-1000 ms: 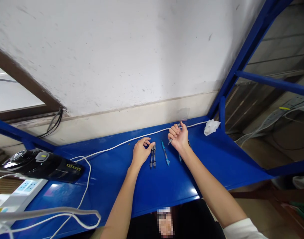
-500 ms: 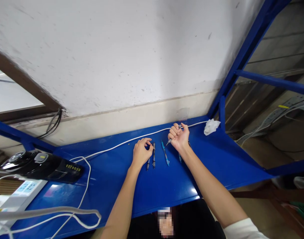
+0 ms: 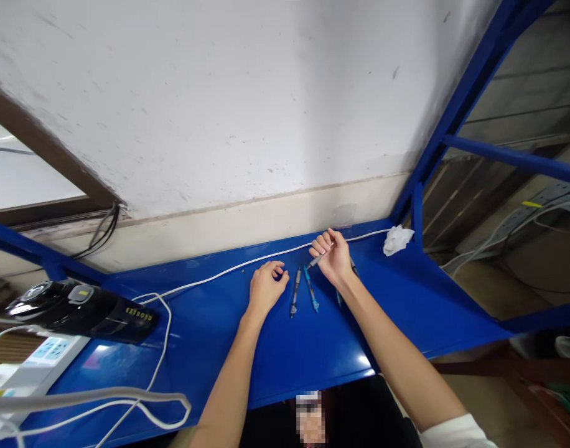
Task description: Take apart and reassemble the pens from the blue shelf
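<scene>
My left hand (image 3: 267, 285) rests low over the blue tabletop (image 3: 308, 348), fingers loosely curled, with a gap between thumb and index finger and nothing visible in it. Just right of it lies a dark pen (image 3: 295, 292); whether a second one lies against it I cannot tell. A light-blue pen (image 3: 312, 290) slants beside that. My right hand (image 3: 334, 256) is raised with its palm turned up, fingers closed round a grey pen (image 3: 315, 259) whose tip points down left. Another pen (image 3: 338, 298) is partly hidden beneath my right forearm.
A white cable (image 3: 229, 270) runs along the back of the table. Crumpled tissue (image 3: 397, 240) sits at the right rear. To the left are a black bottle (image 3: 102, 314) lying on its side, a white power strip (image 3: 46, 361) and looped cords.
The dark pens beside my left hand have shifted right, closer to the light-blue pen, and the left one no longer shows apart. The grey pen has turned within my right hand.
</scene>
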Demonstrator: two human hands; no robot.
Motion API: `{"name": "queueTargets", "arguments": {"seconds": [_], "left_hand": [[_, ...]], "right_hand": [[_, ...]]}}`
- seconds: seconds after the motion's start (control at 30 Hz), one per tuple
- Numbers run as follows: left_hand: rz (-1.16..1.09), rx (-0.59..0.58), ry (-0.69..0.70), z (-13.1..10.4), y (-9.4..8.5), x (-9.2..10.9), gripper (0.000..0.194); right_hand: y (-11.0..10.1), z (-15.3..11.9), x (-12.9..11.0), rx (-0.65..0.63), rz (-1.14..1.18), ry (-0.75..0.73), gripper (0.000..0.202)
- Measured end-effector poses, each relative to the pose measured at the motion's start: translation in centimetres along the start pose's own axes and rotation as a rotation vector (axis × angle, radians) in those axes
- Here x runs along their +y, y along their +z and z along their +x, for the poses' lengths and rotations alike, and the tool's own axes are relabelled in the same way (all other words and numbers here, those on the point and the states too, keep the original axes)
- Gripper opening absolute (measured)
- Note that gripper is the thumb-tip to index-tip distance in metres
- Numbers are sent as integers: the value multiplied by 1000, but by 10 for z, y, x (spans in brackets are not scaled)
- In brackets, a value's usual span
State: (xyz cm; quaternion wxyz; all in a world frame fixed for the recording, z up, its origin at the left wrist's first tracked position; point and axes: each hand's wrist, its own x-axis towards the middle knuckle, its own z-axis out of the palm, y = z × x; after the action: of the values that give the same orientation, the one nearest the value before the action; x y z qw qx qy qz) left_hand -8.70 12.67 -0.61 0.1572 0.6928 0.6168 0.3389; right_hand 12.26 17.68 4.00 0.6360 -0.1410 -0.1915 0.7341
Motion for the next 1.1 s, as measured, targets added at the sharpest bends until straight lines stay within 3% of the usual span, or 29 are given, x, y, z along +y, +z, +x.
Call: {"name": "queueTargets", "arguments": {"seconds": [0.17,0.3,0.43,0.53,0.6,0.73,1.1], "left_hand": [[-15,-2,-16,0,-3,-1,17],[21,-24,12,-1,-7,3,14],[50,-42,31,-3,-8,7,11],[59,-37,21,-4,-9,9,4],[62,-31,1,-4,-9,9,3],[57,-29,-48,-3,-10,8,5],[-80,-44,-70,-3,-13,9,6]], "right_hand": [[9,-4,2,-64,-278,-66,44],[3,-26,-19,-42,-636,-173,45],[-31,-65,-62,12,-1302,-420,40],[-68,-95,-88,-13,-1810,-450,45],[-89,-111,-95,-20,-2008,-425,50],[-109,-128,-91,-69,-2168,-441,52],[-110,-131,-86,-62,-2221,-435,56]]}}
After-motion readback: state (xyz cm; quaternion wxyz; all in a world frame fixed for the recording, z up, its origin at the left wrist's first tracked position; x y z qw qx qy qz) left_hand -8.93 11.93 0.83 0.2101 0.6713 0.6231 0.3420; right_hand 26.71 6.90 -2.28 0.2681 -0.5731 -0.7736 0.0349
